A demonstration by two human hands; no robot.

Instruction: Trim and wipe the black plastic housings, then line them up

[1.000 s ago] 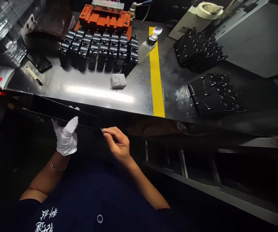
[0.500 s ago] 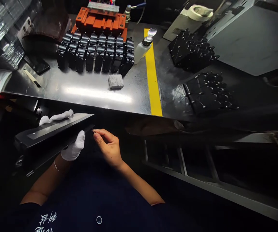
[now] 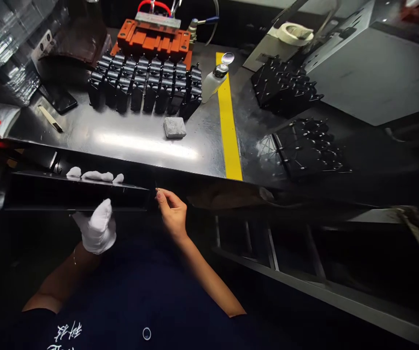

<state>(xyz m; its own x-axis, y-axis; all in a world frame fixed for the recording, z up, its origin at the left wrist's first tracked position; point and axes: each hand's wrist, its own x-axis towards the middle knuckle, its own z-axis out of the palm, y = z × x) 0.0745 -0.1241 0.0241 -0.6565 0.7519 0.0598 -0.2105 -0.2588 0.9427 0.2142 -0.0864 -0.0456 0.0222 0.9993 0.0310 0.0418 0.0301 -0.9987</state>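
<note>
My left hand [image 3: 99,227], in a white glove, grips a long black box-shaped part [image 3: 132,198]; its thumb lies on the near side and the gloved fingers show over the far edge. The part is held roughly level in front of the bench. My right hand [image 3: 174,212] is bare, with thumb and forefinger pinched just off the part's right end. Something thin and dark pokes up from the pinch, too small to name. On the bench beyond lies a grey-white block [image 3: 175,127].
Rows of black ribbed parts [image 3: 144,82] stand before an orange fixture [image 3: 154,39]. A pump bottle [image 3: 214,82] is beside yellow tape [image 3: 230,131]. Further right are more black parts [image 3: 309,146] and a grey box [image 3: 380,73]. A knife [image 3: 50,119] and phone [image 3: 59,98] lie left.
The long black part has turned from slanted to nearly level, its inner side now facing me. My left hand has shifted slightly left; my pinched right hand has moved right, away from it.
</note>
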